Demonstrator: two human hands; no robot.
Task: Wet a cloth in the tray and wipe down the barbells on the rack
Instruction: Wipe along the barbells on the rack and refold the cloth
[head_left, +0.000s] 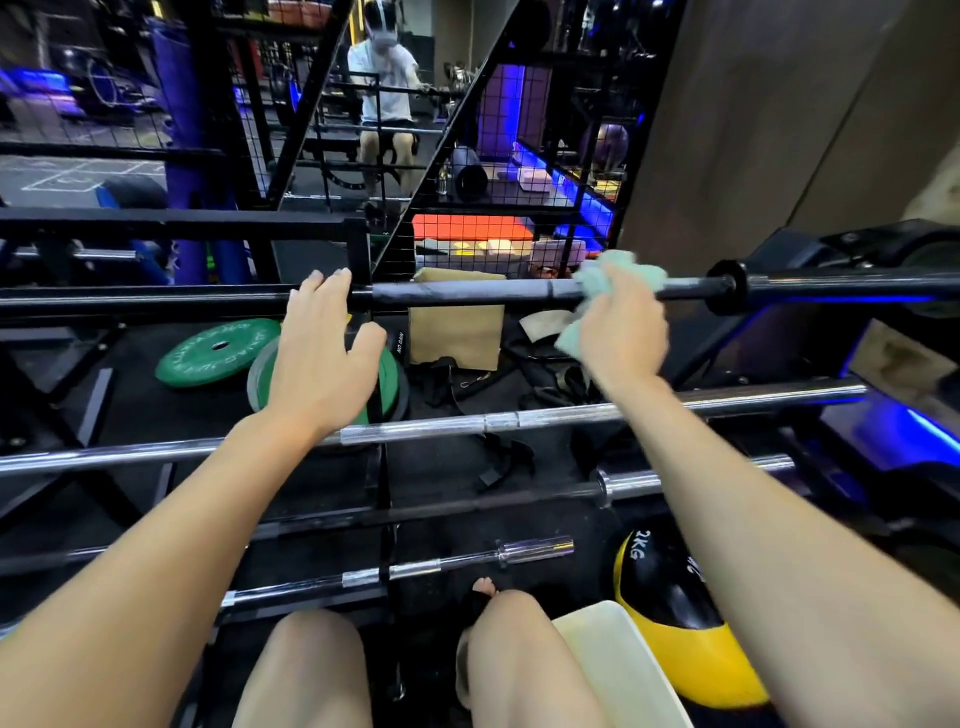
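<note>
Black top barbell (467, 293): lying across the rack (358, 244) at its highest level, running from the left edge to a collar on the right.
Cloth (618, 275): pale green, bunched, wrapping over the top barbell near its right collar, one corner hanging below the bar.
Right hand (623, 327): gripping the cloth, fingers curled round it and pressing it onto the bar.
Left hand (319, 353): reaching to the same bar well left of the cloth, fingers (324, 280) extended and resting on top of it, thumb spread apart below, not closing round anything.
Chrome barbell (493, 421): sitting one level lower, passing under both forearms.
Lower barbells (457, 564): lying nearer the knees, one dark with a chrome sleeve, one short and chrome.
Tray (618, 670): cream, standing on the floor at the right knee, just beside the ball; impossible to tell whether holding water.
Medicine ball (670, 613): black and yellow, resting on the floor right of the tray.
Green plates (218, 353): lying on the floor behind the rack, partly hidden by the left hand.
Cardboard box (457, 332): standing behind the top bar, between the two hands.
Mirror (384, 104): showing a person seated, facing the rack.
</note>
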